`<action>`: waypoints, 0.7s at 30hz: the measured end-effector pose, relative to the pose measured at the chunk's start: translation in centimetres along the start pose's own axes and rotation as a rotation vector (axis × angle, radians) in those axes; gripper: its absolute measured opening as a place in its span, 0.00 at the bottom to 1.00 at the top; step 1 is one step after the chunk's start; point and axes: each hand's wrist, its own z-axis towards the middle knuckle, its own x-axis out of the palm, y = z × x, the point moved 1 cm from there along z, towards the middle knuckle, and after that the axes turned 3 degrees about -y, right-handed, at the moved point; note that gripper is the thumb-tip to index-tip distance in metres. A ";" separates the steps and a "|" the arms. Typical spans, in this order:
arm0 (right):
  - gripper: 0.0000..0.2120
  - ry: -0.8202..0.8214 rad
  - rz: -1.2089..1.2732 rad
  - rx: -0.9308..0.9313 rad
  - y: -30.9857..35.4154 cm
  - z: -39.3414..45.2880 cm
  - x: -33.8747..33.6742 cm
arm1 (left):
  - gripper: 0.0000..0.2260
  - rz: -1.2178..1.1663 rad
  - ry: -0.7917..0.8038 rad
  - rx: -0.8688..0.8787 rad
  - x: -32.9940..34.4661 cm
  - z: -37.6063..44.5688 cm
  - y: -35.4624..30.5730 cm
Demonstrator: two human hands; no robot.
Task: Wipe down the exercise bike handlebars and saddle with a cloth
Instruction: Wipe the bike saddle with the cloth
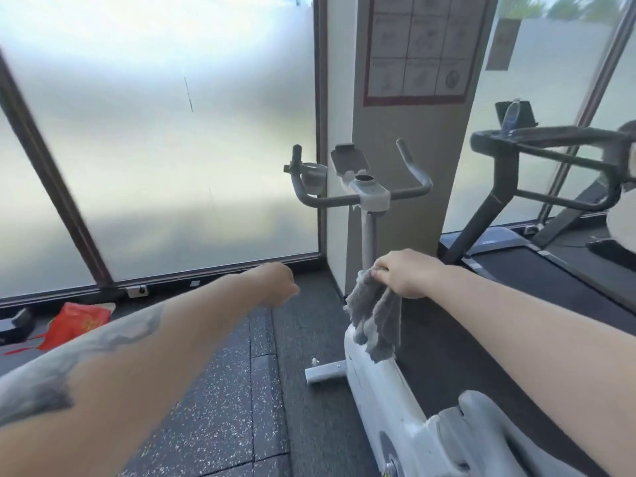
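Observation:
A white exercise bike (385,401) stands in front of me. Its grey handlebars (409,192) curve up on both sides of a white centre clamp, with a phone holder and a cup holder (313,173) on them. My right hand (406,273) grips a grey cloth (377,321), which hangs down in front of the bike's post, below the handlebars. My left hand (277,284) hovers over the floor left of the bike with its fingers curled and nothing in it. The saddle is out of view.
A treadmill (537,187) stands to the right, with a water bottle (511,117) on its console. Frosted glass panels (172,132) fill the left, a pillar with a poster (420,49) rises behind the bike. A red bag (77,325) lies on the speckled rubber floor at left.

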 end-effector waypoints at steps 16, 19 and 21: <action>0.15 -0.130 -0.049 0.127 -5.1 15.9 -7.4 | 0.13 -0.044 -0.166 0.104 -8.4 18.0 -0.8; 0.17 -0.158 -0.069 0.133 -5.5 20.1 -9.0 | 0.14 -0.085 -0.204 0.119 -10.5 21.9 -1.1; 0.18 -0.160 -0.079 0.141 -5.6 22.8 -9.5 | 0.13 -0.081 -0.196 0.118 -11.1 24.3 -1.0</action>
